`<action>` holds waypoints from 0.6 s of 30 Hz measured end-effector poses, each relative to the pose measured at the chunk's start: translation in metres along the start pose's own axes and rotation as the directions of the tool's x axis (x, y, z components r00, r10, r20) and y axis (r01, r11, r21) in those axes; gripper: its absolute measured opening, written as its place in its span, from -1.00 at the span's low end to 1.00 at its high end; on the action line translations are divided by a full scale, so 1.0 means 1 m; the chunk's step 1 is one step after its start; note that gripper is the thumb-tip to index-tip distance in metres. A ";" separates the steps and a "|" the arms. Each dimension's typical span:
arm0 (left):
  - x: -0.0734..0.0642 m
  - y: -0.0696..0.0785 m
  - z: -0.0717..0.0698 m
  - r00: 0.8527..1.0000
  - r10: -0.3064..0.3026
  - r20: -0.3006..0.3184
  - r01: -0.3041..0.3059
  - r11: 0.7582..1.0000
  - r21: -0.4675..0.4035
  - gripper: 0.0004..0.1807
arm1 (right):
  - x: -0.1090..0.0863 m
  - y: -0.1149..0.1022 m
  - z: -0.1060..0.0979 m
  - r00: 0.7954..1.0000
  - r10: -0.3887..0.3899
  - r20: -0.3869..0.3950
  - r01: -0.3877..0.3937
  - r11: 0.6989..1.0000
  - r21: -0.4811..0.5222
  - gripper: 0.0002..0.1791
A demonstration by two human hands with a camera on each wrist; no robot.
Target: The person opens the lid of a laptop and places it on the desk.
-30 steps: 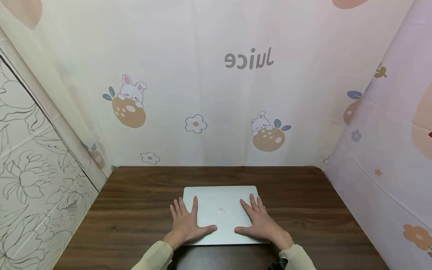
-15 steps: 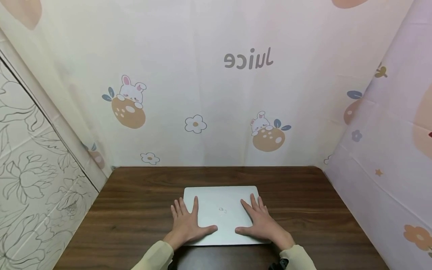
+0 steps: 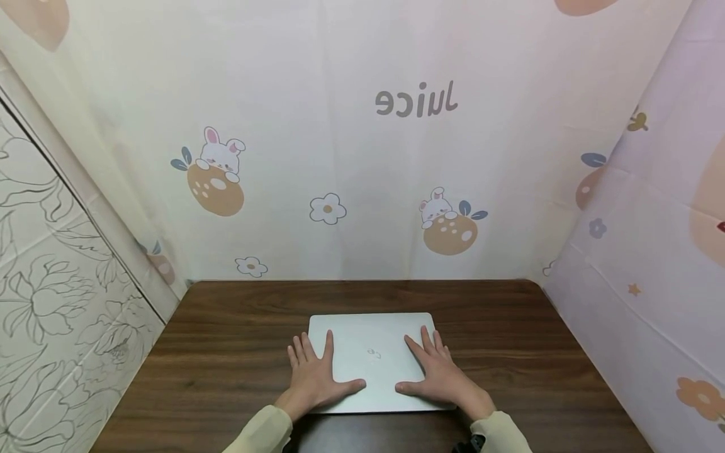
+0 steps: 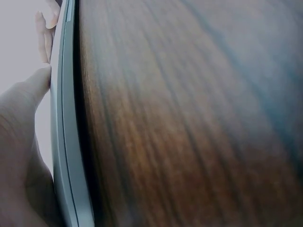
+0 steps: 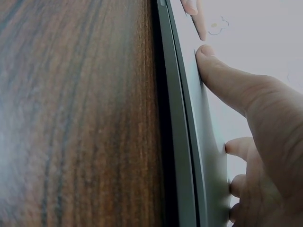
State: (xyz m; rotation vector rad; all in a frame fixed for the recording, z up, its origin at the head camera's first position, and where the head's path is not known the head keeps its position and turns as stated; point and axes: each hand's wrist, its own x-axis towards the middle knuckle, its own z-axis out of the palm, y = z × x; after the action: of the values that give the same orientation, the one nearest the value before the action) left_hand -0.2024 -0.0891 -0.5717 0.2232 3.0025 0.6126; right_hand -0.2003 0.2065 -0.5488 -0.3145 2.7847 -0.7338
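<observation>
A closed silver laptop (image 3: 379, 365) lies flat on the dark wooden table, a small logo at the middle of its lid. My left hand (image 3: 317, 377) rests on the lid's left side with fingers spread, the outer ones reaching past its left edge. On the opposite side my right hand (image 3: 442, 377) lies on the lid, also spread, thumb pointing inward. Both wrist views look along the laptop's thin front edge (image 4: 71, 142), where the seam between lid and base shows. In the right wrist view the right thumb (image 5: 227, 80) touches the lid, its fingertips further back.
The brown wood-grain table (image 3: 226, 352) extends around the laptop on all sides. A pale patterned curtain (image 3: 362, 145) hangs behind it, with more printed cloth (image 3: 640, 251) along the right and a floral panel (image 3: 56, 302) on the left.
</observation>
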 end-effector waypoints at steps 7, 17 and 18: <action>0.001 -0.002 0.002 1.000 -0.012 0.007 0.012 1.000 0.000 0.51 | 0.001 -0.001 0.000 1.000 0.006 0.007 -0.006 1.000 0.005 0.26; 0.004 -0.001 0.002 1.000 -0.010 0.026 0.009 1.000 0.029 0.54 | 0.000 0.000 -0.003 1.000 0.008 0.005 -0.008 1.000 -0.010 0.26; 0.005 -0.001 0.003 1.000 -0.008 0.025 0.008 1.000 0.028 0.54 | 0.000 0.000 -0.004 1.000 0.006 0.003 -0.006 1.000 -0.012 0.26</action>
State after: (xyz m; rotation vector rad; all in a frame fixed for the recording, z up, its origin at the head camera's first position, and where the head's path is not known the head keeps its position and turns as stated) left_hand -0.2072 -0.0882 -0.5748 0.2186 2.9882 0.5630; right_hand -0.2011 0.2080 -0.5457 -0.3088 2.7872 -0.7144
